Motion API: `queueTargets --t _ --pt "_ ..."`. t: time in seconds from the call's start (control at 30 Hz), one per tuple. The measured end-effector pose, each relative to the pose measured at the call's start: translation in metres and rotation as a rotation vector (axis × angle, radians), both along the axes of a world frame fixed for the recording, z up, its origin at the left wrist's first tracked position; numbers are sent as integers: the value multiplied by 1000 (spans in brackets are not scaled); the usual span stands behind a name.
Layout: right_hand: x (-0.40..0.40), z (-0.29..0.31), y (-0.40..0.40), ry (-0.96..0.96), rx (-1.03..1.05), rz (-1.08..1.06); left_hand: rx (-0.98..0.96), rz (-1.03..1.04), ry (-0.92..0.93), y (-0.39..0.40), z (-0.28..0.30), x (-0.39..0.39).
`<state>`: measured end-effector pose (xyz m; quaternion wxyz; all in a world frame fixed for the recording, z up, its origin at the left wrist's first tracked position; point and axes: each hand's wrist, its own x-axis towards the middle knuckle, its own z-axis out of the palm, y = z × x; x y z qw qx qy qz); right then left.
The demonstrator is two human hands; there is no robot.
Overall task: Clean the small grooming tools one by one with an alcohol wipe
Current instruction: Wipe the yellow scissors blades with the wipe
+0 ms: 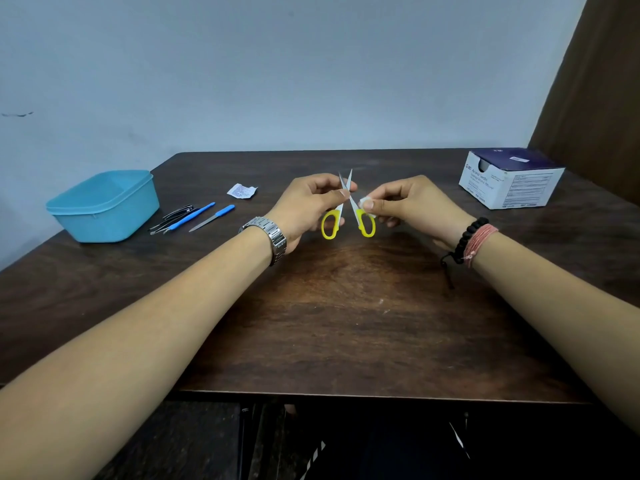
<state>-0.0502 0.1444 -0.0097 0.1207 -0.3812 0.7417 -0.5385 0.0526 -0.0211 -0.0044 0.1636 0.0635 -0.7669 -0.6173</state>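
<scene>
Head | left hand [308, 206] pinches scissors [346, 206] | right hand [405, 202] pinches wipe [365, 202] mid-table

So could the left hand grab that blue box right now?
Probably not yet. The left hand is busy holding the scissors open. The blue box sits off to its left on the table, and nothing blocks the way, so it could likely reach once the scissors are put down.
</scene>
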Motion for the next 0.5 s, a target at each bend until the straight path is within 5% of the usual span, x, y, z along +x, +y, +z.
queueTargets --t 0.5 --pt "4 -3 -2 -118 -30 65 60 25 64 -1 2 1"
